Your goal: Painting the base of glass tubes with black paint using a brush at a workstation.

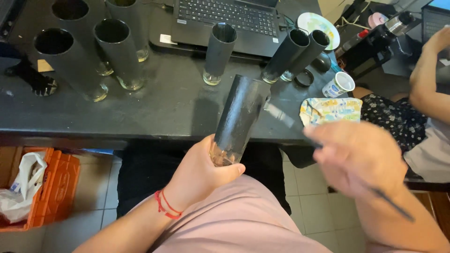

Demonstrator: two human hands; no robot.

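Note:
My left hand (204, 171) grips the clear base of a tall glass painted black (241, 115), tilted away from me over the table's front edge. A red string bracelet (165, 206) sits on that wrist. My right hand (358, 157) is blurred, just right of the glass, and holds a thin dark paintbrush (391, 201) whose handle points back toward me. The brush tip is near the glass's right side; I cannot tell whether it touches.
Several more black-painted glasses (119, 51) stand on the dark table (164, 107), with a laptop (225, 21) behind. A small cup (338, 84), a crumpled wrapper (330, 110) and a paint-smeared plate (318, 26) lie right. Another person's arm (429, 75) is at far right. An orange crate (47, 187) sits below left.

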